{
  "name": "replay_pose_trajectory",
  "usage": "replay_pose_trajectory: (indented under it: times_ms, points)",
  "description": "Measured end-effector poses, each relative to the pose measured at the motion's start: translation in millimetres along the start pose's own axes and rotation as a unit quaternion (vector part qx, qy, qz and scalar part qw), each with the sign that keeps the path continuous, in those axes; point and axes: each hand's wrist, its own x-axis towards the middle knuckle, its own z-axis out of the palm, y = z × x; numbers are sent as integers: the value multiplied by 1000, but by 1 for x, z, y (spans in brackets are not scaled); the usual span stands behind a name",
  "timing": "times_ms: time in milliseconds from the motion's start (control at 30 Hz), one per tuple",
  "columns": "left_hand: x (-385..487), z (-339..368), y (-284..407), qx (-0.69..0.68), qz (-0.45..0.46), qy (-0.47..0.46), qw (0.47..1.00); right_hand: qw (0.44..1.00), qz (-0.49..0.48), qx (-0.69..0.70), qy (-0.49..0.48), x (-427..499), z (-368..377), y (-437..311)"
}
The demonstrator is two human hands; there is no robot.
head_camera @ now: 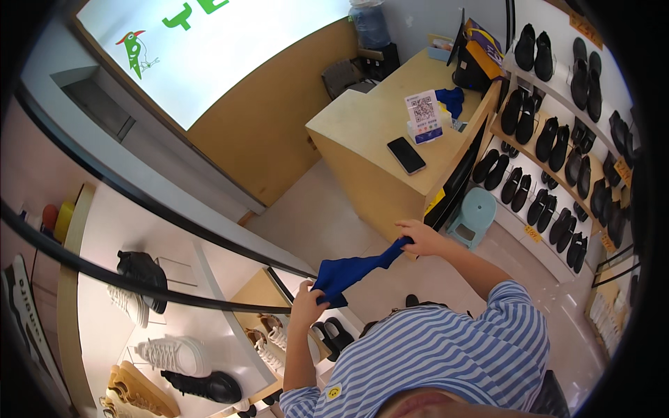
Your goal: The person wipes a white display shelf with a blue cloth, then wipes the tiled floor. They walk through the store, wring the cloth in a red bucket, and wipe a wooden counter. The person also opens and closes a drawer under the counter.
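Observation:
A blue cloth (347, 274) is stretched between my two hands in front of my striped shirt, above the tiled floor. My left hand (308, 303) grips its wide, loosely hanging end beside the shoe shelves. At the cloth's narrow, bunched end, my right hand (419, 237) pinches it near the corner of the wooden counter (366, 141). On the counter lie a black smartphone (406, 155) and, behind it, a stand with a printed code (424, 116). Another blue cloth (452, 102) rests crumpled farther back.
Shelves with white sneakers (175, 355) and other shoes stand at the left, behind a dark curved rail (209, 300). A pale blue plastic stool (474, 211) is beside the counter. Racks of black shoes (553, 141) line the right. A chair (342, 78) and water dispenser (371, 26) are behind the counter.

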Motion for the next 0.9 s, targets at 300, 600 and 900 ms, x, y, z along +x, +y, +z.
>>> replay_pose_trajectory:
  times_ms: [300,600,900]
  points:
    - [175,-50,-15,-586,-64,151,793,903,208,372,56,194,54,-4]
    - [360,-159,-67,-468,218,44,855,894,66,433,99,380,104,8]
    - [521,-249,-172,-541,79,144,825,852,221,451,146,531,99,76]
